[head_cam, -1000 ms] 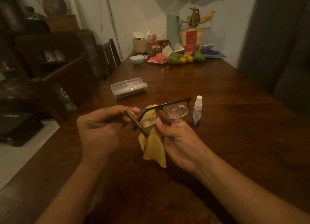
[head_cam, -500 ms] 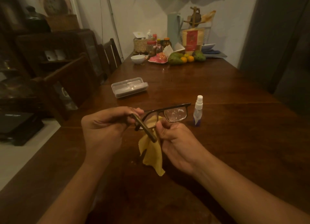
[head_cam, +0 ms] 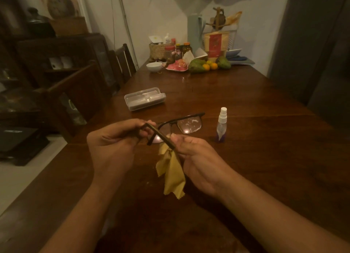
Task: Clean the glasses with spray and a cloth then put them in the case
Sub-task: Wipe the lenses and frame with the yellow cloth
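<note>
I hold dark-framed glasses (head_cam: 190, 124) above the wooden table (head_cam: 246, 158). My left hand (head_cam: 113, 142) pinches the frame at its left hinge, with one temple arm pointing toward me. My right hand (head_cam: 197, 158) pinches a yellow cloth (head_cam: 171, 169) against the left lens; most of the cloth hangs down below my fingers. The right lens shows wet streaks. A small clear spray bottle (head_cam: 221, 123) with a white cap stands upright just right of the glasses. A translucent glasses case (head_cam: 144, 98) lies closed on the table beyond my left hand.
At the table's far end stand a white bowl (head_cam: 154, 66), jars, a basket, a pink plate and green and orange fruit (head_cam: 200, 66). Wooden chairs (head_cam: 75, 93) line the table's left side, with a dark cabinet behind them.
The glasses and both hands have dropped a little toward the table. The cloth has slipped from behind the left lens and now hangs lower under my right fingers.
</note>
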